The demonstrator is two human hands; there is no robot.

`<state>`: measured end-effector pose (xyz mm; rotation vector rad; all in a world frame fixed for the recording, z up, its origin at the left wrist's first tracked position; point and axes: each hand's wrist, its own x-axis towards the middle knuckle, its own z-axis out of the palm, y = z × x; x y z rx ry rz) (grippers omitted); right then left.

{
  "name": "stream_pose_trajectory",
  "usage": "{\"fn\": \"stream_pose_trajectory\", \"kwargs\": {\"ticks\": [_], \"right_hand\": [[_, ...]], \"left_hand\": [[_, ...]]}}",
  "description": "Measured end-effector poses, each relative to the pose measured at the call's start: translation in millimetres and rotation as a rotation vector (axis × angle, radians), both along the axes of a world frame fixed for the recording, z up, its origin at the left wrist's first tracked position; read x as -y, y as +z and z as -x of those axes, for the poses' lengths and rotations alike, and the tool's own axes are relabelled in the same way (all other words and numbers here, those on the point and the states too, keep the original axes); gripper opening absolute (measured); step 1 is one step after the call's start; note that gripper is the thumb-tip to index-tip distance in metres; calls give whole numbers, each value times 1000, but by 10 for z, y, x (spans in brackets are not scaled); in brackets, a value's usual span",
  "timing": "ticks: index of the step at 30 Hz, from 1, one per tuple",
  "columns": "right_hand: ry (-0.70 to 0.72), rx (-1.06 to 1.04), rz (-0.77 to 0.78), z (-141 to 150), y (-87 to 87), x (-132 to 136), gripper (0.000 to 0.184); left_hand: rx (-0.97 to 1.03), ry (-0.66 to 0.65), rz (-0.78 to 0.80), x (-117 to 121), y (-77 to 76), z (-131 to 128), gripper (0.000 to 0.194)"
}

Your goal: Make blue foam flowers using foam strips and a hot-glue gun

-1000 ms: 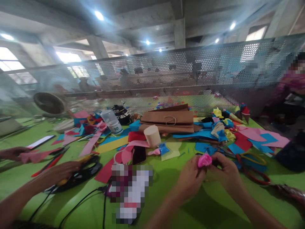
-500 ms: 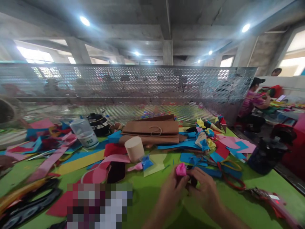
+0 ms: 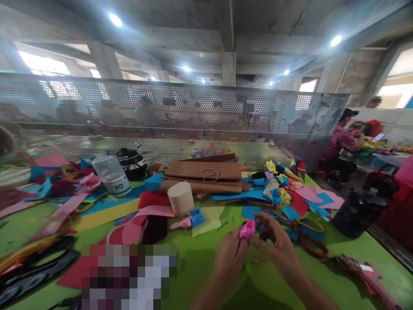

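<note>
A small rolled pink foam piece [image 3: 247, 228] sits between my two hands, low over the green table [image 3: 200, 267]. My left hand [image 3: 230, 254] pinches its underside with closed fingers. My right hand [image 3: 277, 247] is beside it on the right, thumb and forefinger touching the pink piece while the other fingers are curled above it. A tiny blue scrap [image 3: 260, 227] peeks out just behind the fingers.
Coloured foam scraps [image 3: 274, 189], brown paper bags [image 3: 206, 172], a beige cylinder [image 3: 180, 198], a plastic jar [image 3: 112, 175] and red-handled scissors [image 3: 311, 243] litter the table. A perforated metal screen [image 3: 193, 116] backs it. A dark bottle [image 3: 358, 213] and a glue gun [image 3: 364, 271] lie at the right. A person sits far right.
The view swung right and up, so the neighbour's hands at the left dropped out of sight. My hands kept hold of the pink piece; my right fingers have lifted and spread a little.
</note>
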<state>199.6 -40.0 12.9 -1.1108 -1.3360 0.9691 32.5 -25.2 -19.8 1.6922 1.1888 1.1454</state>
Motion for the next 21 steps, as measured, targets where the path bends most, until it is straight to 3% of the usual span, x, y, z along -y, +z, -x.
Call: {"fn": "stream_pose_trajectory", "kwargs": {"ticks": [4, 8, 12, 16, 21], "right_hand": [[142, -24, 99, -22, -15, -23, 45], [85, 11, -14, -77, -74, -71, 34], [66, 77, -89, -131, -141, -122, 28], [69, 103, -122, -150, -143, -120, 25], [8, 191, -184, -135, -90, -101, 22]], "left_hand": [[34, -88, 16, 2, 31, -17, 35], [101, -211, 95, -3, 82, 1, 32], [334, -325, 232, 27, 149, 30, 40], [465, -329, 303, 60, 257, 24, 59], [469, -340, 336, 51, 286, 22, 63]]}}
